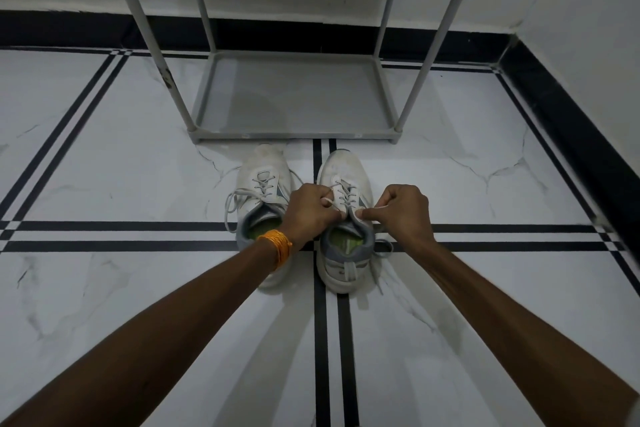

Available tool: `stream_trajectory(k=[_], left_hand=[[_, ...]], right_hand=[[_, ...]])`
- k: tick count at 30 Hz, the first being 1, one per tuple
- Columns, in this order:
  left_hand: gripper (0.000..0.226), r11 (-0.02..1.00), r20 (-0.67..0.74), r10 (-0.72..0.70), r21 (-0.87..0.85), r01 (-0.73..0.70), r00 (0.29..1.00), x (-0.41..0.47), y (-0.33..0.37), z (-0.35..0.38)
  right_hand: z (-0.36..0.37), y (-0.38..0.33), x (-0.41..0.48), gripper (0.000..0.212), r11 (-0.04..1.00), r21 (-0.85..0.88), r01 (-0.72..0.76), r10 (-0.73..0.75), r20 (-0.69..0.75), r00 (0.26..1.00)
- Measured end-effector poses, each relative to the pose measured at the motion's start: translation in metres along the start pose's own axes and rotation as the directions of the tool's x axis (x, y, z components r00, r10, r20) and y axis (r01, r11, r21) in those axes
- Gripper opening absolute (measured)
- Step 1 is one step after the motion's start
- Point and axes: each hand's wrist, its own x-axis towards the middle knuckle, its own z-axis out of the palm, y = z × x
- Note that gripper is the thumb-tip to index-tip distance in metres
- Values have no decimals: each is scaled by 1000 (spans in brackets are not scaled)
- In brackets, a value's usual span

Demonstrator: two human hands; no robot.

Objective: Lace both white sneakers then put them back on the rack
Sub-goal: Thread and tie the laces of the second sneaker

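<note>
From the head camera, the rack (294,94) is cut off at the top edge, so only its low shelf, four legs and the underside of the next shelf show; both shelves in view are bare. The left sneaker (265,184) is partly hidden: the left wrist and its orange thread band (278,248) cover the heel, and only the toe, the laced front and a slice of the green insole show. Its loose lace (231,210) loops out to the left on the floor (104,156). The right sneaker (346,225) is plainer to see, toe toward the rack, heel toward the camera, green insole open, though its upper eyelets sit behind the knuckles. How far up it is laced cannot be told. Both sneakers stand side by side on the floor just short of the rack, not touching it. Both arms reach straight forward, forearms converging on the right sneaker. The left hand (310,210) is curled, fingers pinched on a lace end at the sneaker's left side. The right hand (401,211) is likewise fisted, thumb and forefinger nipping the other lace end (379,207) at the right side. The hands stand apart, the tongue between them. More lace trails by the right sneaker's heel.
</note>
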Motion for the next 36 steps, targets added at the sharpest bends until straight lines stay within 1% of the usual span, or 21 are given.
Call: stream_trajectory(k=[6,9,11,14,16,17,19,21,23,24,25,26,28,29,30,31,32,33,34,35,36], left_hand=[[44,998,4,30,54,-31,1000,-4,1,-5],[37,998,60,6,55,-10,998,-4,-1,-10],[34,994,61,17,110,-23,998,-5,2,-13],[36,951,39,97,290,-104,995,-4,17,-31],[41,908,-30,193,383,-167,981,0,29,-50],[44,887,-64,251,416,-202,966,4,34,-59],[47,871,-84,355,391,-297,931,6,45,-73],[46,867,-7,413,308,-390,911,2,58,-76],[40,854,146,435,245,-458,889,-5,69,-67],[37,828,225,459,241,-506,859,-9,72,-61],[34,777,293,495,272,-568,818,-12,72,-54],[32,695,345,538,336,-636,770,-14,72,-48],[29,464,392,620,515,-720,680,-11,71,-42],[27,353,400,647,598,-720,649,-9,71,-42],[26,255,417,639,677,-690,646,-6,73,-45],[26,172,445,594,743,-646,670,-2,75,-48],[27,137,450,550,783,-607,704,2,77,-51],[28,165,423,531,798,-579,734,5,78,-53],[27,279,363,524,781,-559,770,7,81,-56],[28,481,289,488,698,-531,823,7,83,-57],[30,717,236,405,518,-467,883,7,86,-59]], right_hand=[[0,-6,0,38,992,-69,104,-107,-38,994],[5,-11,-2,32,966,-168,196,-207,-54,977],[7,-15,-4,28,940,-244,239,-256,-39,966],[-3,-19,-4,28,885,-393,250,-259,32,965],[-17,-25,-2,30,809,-507,297,-295,87,952],[-25,-31,-2,31,783,-530,325,-315,113,942],[-40,-46,-2,33,769,-510,386,-353,164,921],[-53,-65,-2,33,787,-427,444,-410,175,895],[-64,-83,2,31,794,-330,511,-481,173,860],[-67,-92,3,30,785,-298,542,-510,185,840],[-69,-98,5,29,769,-283,573,-535,205,819],[-70,-105,5,29,745,-288,602,-557,228,799],[-69,-114,4,26,684,-320,655,-589,287,756],[-67,-118,3,23,657,-333,677,-598,317,736],[-66,-120,3,19,629,-347,696,-607,340,718],[-64,-120,4,15,605,-352,714,-621,352,700],[-62,-120,5,10,600,-343,722,-632,349,692],[-61,-118,7,4,619,-316,719,-634,339,695],[-61,-115,9,8,657,-271,703,-628,320,710],[-61,-112,9,17,698,-221,681,-619,292,729],[-61,-108,9,25,733,-182,655,-608,258,751]])
